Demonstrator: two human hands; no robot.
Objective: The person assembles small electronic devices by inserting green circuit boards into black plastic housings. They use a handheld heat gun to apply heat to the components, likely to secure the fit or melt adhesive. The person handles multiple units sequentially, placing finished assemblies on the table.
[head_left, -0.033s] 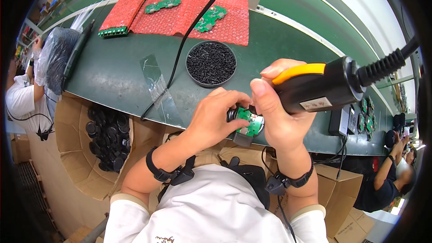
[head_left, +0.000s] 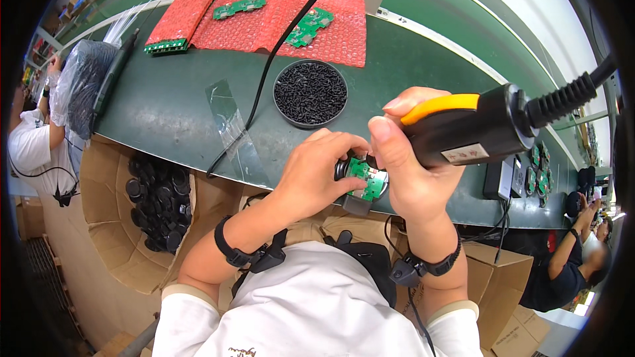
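Head view: the left hand pinches a green, pale-patched circuit board on a black housing by the counter's near edge; the right hand grips a black-and-yellow tool. Beyond sits a dish of black pieces.

The left hand has open green tabletop to its left, though a black cable, perhaps raised, crosses there.

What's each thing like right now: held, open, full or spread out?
Left hand: closed, thumb on the board
Right hand: wrapped around the tool
Green board: held
Black-and-yellow tool: held; running or not, can't tell
Round dish: full of little black bits
Cardboard box: open, black round parts inside
Red bubble wrap: spread out
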